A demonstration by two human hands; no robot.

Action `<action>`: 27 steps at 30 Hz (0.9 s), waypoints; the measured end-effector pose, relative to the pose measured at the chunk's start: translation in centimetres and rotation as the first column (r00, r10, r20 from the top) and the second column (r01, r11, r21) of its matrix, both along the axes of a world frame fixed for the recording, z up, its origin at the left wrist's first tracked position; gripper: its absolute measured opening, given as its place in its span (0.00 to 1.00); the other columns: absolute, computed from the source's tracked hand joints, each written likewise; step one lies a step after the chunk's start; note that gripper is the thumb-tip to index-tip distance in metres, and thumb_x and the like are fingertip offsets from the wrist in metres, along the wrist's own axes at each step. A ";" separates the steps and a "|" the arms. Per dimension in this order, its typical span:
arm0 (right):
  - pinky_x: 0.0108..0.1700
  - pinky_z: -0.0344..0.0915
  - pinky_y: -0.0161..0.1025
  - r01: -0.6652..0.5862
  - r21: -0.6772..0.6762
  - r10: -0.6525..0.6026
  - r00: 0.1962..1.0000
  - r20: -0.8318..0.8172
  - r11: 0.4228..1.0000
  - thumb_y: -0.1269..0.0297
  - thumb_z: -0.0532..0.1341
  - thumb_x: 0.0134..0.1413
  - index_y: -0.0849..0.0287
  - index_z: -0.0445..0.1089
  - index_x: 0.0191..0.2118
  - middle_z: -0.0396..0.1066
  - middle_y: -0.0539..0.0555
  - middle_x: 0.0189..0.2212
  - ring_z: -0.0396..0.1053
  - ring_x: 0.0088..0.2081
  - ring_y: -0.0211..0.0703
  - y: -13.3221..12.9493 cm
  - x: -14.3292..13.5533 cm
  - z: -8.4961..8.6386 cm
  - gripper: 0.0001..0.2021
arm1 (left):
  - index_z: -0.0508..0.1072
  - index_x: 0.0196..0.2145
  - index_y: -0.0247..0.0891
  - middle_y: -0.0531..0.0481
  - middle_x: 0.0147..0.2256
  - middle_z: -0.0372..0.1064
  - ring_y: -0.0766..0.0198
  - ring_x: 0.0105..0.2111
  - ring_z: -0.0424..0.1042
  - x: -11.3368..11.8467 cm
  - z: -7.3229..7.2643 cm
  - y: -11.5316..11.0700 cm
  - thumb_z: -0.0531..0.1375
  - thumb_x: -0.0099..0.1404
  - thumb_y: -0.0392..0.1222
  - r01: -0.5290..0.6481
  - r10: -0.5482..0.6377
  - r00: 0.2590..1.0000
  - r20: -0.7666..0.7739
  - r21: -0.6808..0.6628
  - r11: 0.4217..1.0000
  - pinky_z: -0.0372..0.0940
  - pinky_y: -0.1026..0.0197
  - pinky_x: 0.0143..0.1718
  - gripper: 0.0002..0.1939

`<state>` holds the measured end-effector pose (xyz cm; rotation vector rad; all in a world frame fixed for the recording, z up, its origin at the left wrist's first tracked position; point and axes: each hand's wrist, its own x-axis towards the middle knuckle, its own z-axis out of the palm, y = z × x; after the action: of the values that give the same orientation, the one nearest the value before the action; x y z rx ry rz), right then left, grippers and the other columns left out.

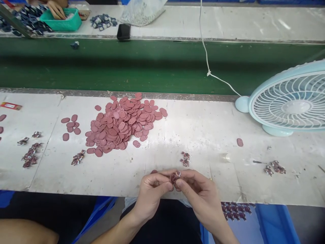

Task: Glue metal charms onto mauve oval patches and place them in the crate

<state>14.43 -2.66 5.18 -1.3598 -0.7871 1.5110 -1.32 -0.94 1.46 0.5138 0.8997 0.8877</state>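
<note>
Between my fingertips, low in the middle of the view, is a small dark-brown figurine (175,177) with a white detail. My left hand (152,193) is closed in a pinch at its left side. My right hand (200,191) pinches it from the right, fingers curled. Part of a reddish oval disc (154,171) shows just behind my left fingers. Past my hands lie two small brown figures (185,159). Farther left spreads a large pile of flat reddish oval discs (119,123), some with small holes. The lower side of the figurine is hidden by my thumbs.
A light-blue fan (296,106) stands at right, with a white cord (207,57) running over the green divider (152,67). More brown figures (276,167) lie at right. Below the table edge, a blue tray (276,220) holds rows of figures. Another person's hand (56,9) reaches into a green basket (73,23).
</note>
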 end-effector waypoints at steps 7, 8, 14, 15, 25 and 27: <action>0.42 0.74 0.36 -0.068 0.007 0.068 0.997 0.036 0.998 0.63 0.67 0.61 0.49 0.78 0.44 0.78 0.51 0.40 0.73 0.36 0.38 -0.3 0.7 0.6 0.07 | 0.83 0.25 0.40 0.43 0.47 0.81 0.50 0.47 0.77 -0.1 0.2 -0.1 0.71 0.58 0.39 0.023 -0.025 0.999 -0.049 -0.024 0.999 0.68 0.51 0.51 0.05; 0.42 0.74 0.36 -0.061 0.012 0.061 0.997 0.044 0.998 0.63 0.67 0.61 0.49 0.78 0.44 0.78 0.51 0.41 0.73 0.37 0.38 -0.4 0.6 0.6 0.07 | 0.83 0.25 0.40 0.43 0.47 0.81 0.51 0.46 0.78 -0.1 0.3 -0.1 0.71 0.58 0.39 0.020 -0.021 0.998 -0.052 -0.025 0.999 0.69 0.51 0.50 0.04; 0.42 0.75 0.38 -0.006 0.020 0.006 1.000 0.008 1.000 0.63 0.67 0.61 0.50 0.77 0.43 0.79 0.52 0.40 0.75 0.37 0.40 -0.8 0.0 -0.2 0.06 | 0.83 0.27 0.40 0.42 0.43 0.82 0.47 0.51 0.76 0.1 0.4 -0.3 0.72 0.57 0.38 -0.018 0.017 0.999 -0.042 -0.020 1.000 0.69 0.50 0.52 0.02; 0.42 0.75 0.39 0.000 0.019 0.000 1.000 0.004 1.000 0.62 0.67 0.61 0.51 0.77 0.43 0.79 0.52 0.39 0.76 0.37 0.41 -0.9 -0.1 -0.3 0.06 | 0.83 0.27 0.40 0.42 0.43 0.82 0.46 0.52 0.75 0.1 0.4 -0.4 0.72 0.58 0.38 -0.023 0.022 0.999 -0.043 -0.021 1.000 0.69 0.49 0.52 0.02; 0.40 0.77 0.38 0.032 0.004 -0.032 0.998 -0.060 0.999 0.62 0.68 0.60 0.52 0.78 0.42 0.80 0.51 0.34 0.77 0.33 0.40 -0.7 -0.5 -0.8 0.05 | 0.82 0.31 0.41 0.42 0.51 0.79 0.47 0.52 0.76 -0.4 -0.2 -0.8 0.70 0.61 0.38 -0.017 0.024 0.995 -0.092 0.076 0.997 0.73 0.54 0.44 0.01; 0.39 0.76 0.36 0.070 -0.017 -0.071 0.994 -0.082 0.997 0.62 0.68 0.60 0.51 0.79 0.43 0.80 0.51 0.35 0.77 0.34 0.39 -1.1 -0.1 -1.5 0.06 | 0.83 0.40 0.44 0.42 0.58 0.74 0.45 0.54 0.75 -1.6 -0.2 -0.5 0.69 0.61 0.38 0.051 -0.028 0.986 -0.164 0.135 0.990 0.74 0.54 0.43 0.08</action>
<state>14.37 -3.74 3.72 -1.3139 -0.6709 1.5099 -2.93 -1.47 1.24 0.7303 0.9758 0.8852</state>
